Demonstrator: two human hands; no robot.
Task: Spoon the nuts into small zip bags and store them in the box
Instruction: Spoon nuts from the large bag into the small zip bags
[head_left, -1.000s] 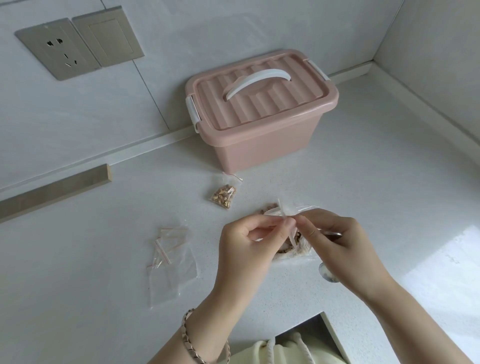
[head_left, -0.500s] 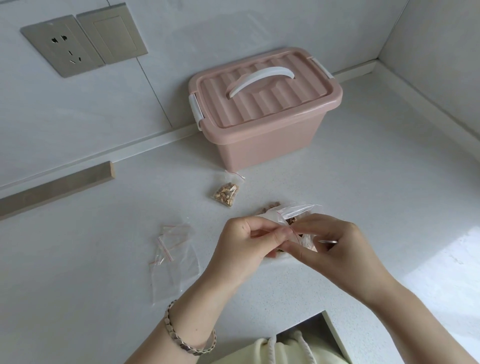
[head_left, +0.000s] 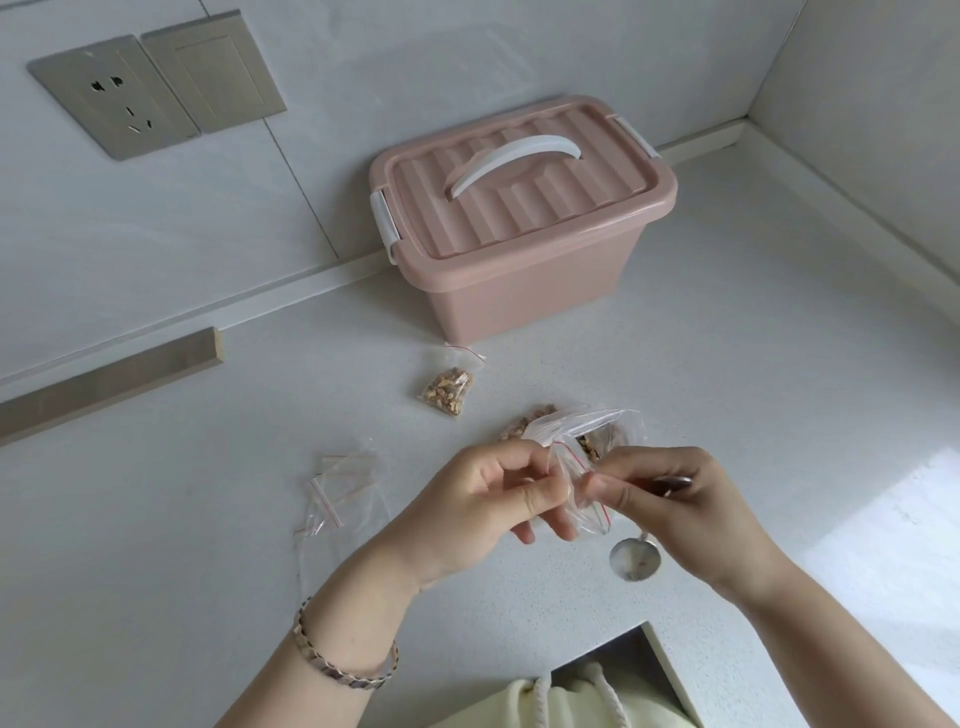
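While the pink plastic box (head_left: 530, 291) sits shut at the back of the white, faintly speckled desk (head_left: 737, 374), its ribbed lid (head_left: 524, 208) clipped down under a curved white handle (head_left: 514, 161), both hands are busy nearer to me. The left hand (head_left: 488, 504) pinches one edge of a small zip bag (head_left: 584, 499), thin clear film with a red line at its mouth. The right hand (head_left: 670, 499) pinches the opposite edge between thumb and forefinger. Its other fingers are curled round a metal spoon (head_left: 635, 558), whose round shiny bowl hangs just below the wrist.

Just behind the hands lies a larger crinkled clear bag (head_left: 592, 421), its mouth gaping, with brown, lumpy nuts (head_left: 527, 422) inside. Between that and the box rests a filled bag (head_left: 449, 387), sealed and plump with the same nuts. To the left, well apart from the hands, a loose heap of empty bags (head_left: 343, 488) lies flat and glossy. A bracelet (head_left: 343, 665) of small metallic links circles the left wrist. On the wall are a brushed-metal socket (head_left: 111, 96) and a wooden strip (head_left: 109, 379).
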